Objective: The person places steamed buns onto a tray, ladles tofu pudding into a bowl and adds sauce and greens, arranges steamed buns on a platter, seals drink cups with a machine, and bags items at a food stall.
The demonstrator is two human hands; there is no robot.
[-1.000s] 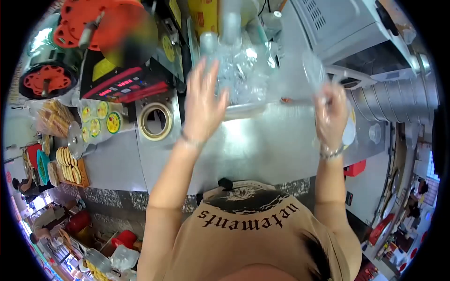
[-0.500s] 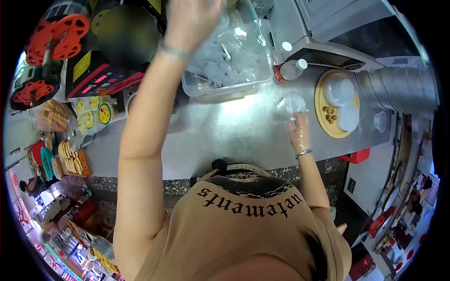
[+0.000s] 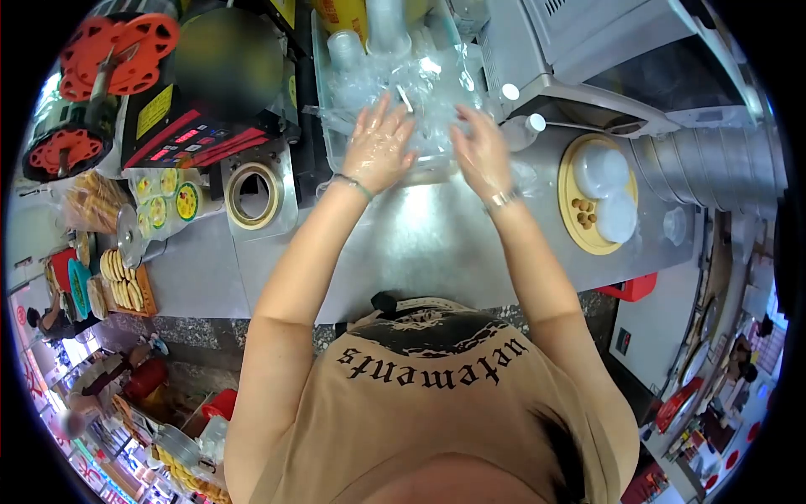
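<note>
My left hand (image 3: 379, 151), in a clear plastic glove, hovers at the near edge of a see-through plastic bin (image 3: 336, 147), its fingers spread. My right hand (image 3: 484, 155) is over the bin's near right corner, slightly blurred, its fingers apart and nothing visible in it. Crumpled clear plastic bags (image 3: 432, 101) fill the near part of the bin, just beyond both hands. Stacked clear plastic cups (image 3: 344, 50) stand farther back in it. A clear plastic piece (image 3: 526, 175) lies on the counter beside my right wrist, partly hidden.
A white-capped bottle (image 3: 522, 132) stands right of the bin. Farther right, a yellow round board (image 3: 573, 227) carries plastic containers and small brown balls. On the left are a tape roll (image 3: 252, 196), a machine with a red display (image 3: 176, 151) and packaged cups (image 3: 168, 202). Metal counter (image 3: 403, 252) lies in front.
My left hand has come back from the far end of the bin to its near edge. My right hand has moved left and forward from the counter to the bin, leaving the clear plastic piece.
</note>
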